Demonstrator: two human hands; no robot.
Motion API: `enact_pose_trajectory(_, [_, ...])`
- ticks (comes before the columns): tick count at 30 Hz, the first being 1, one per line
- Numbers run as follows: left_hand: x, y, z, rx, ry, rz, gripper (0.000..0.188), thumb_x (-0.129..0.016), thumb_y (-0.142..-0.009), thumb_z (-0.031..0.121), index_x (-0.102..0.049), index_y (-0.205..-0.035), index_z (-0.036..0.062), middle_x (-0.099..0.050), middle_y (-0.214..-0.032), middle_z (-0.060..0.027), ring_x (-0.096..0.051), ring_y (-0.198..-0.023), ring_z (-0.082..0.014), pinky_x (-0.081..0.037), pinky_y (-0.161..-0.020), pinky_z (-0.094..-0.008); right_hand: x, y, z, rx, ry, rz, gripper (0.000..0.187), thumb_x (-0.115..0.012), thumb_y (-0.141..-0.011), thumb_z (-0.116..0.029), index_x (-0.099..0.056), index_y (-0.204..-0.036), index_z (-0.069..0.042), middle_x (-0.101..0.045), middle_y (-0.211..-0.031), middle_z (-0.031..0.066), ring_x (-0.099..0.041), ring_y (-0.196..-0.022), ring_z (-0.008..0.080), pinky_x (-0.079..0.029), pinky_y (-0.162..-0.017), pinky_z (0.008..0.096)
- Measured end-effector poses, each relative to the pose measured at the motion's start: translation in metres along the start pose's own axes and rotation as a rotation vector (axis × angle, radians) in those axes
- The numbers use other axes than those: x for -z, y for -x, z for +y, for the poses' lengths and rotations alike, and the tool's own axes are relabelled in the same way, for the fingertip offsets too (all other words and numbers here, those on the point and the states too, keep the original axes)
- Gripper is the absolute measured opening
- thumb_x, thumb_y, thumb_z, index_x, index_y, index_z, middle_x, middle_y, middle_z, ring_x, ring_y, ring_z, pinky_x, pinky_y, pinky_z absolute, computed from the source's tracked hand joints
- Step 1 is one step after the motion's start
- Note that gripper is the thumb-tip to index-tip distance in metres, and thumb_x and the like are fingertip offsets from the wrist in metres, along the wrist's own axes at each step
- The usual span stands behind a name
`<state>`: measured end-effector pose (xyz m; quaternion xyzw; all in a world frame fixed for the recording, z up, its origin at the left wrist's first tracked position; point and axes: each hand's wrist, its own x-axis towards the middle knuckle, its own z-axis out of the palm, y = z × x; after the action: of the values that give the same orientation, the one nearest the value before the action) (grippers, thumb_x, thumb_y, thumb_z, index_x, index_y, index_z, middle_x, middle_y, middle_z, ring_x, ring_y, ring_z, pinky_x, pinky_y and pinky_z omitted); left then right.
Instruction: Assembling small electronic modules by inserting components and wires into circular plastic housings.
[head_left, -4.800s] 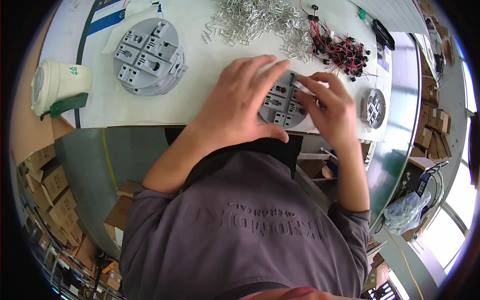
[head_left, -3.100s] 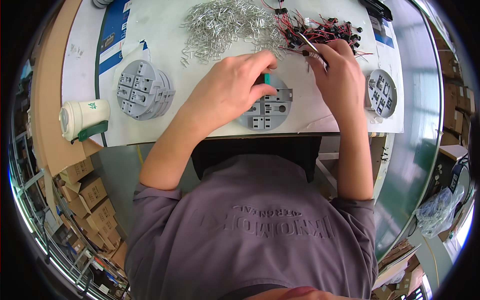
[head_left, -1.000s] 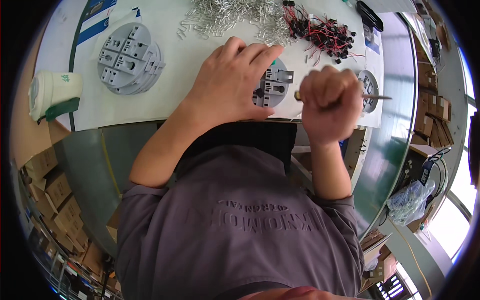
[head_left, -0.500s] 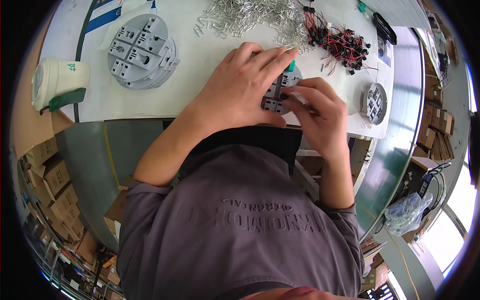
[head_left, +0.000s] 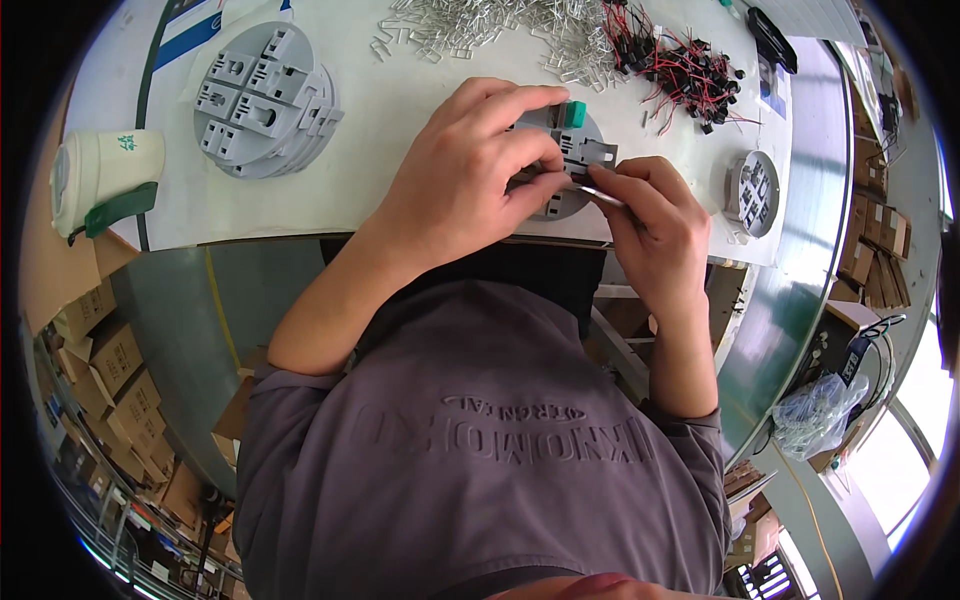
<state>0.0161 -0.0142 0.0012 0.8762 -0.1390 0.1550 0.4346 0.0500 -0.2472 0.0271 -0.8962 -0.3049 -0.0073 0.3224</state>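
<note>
A round grey plastic plate (head_left: 594, 140) with raised clips lies under my hands at the table's front edge. A green block (head_left: 574, 114) sits on it beside my left fingertips. My left hand (head_left: 475, 165) arches over the plate's left side, its thumb and a finger closed together low over the plate; what they pinch is hidden. In my right hand (head_left: 655, 215), a thin, pale strip (head_left: 603, 196) is gripped between thumb and fingers at the plate's right. Its left end meets my left thumb tip. The strip's exact kind is unclear.
Stacked grey round plates (head_left: 255, 105) stand at left, near a lidded cream cup (head_left: 110, 175). Farther back lie a heap of small clear or metallic clips (head_left: 500, 25) and black parts with red wires (head_left: 695, 75). Another round grey piece (head_left: 755, 195) rests at right.
My left fingers have drawn in from a spread reach to a pinch, uncovering more of the green block. My right hand has shifted slightly right, and the pale strip now shows in it.
</note>
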Motion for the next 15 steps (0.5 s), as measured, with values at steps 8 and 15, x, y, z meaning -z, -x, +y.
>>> enact_pose_trajectory(8, [-0.002, 0.001, -0.008, -0.012, 0.026, 0.001, 0.016, -0.087, -0.082, 0.008, -0.075, -0.093, 0.0088, -0.07, -0.145, -0.0052, -0.061, -0.122, -0.0275, -0.051, -0.104, -0.038, 0.012, -0.02, -0.024, 0.256, 0.47, -0.142, 0.022, -0.078, -0.089, -0.002, -0.081, -0.11, -0.006, -0.067, -0.103, 0.0045, -0.054, -0.062, 0.0163, -0.047, -0.057, 0.0315])
enact_pose_trajectory(15, [-0.006, 0.003, -0.005, -0.011, 0.019, 0.054, 0.014, -0.086, -0.083, 0.01, -0.075, -0.093, 0.0097, -0.071, -0.143, -0.0049, -0.06, -0.121, -0.0272, -0.051, -0.105, -0.0379, 0.009, 0.002, -0.012, 0.153, 0.226, -0.128, 0.009, -0.066, -0.101, -0.004, -0.075, -0.102, -0.002, -0.061, -0.088, 0.0089, -0.057, -0.064, 0.016, -0.044, -0.054, 0.0322])
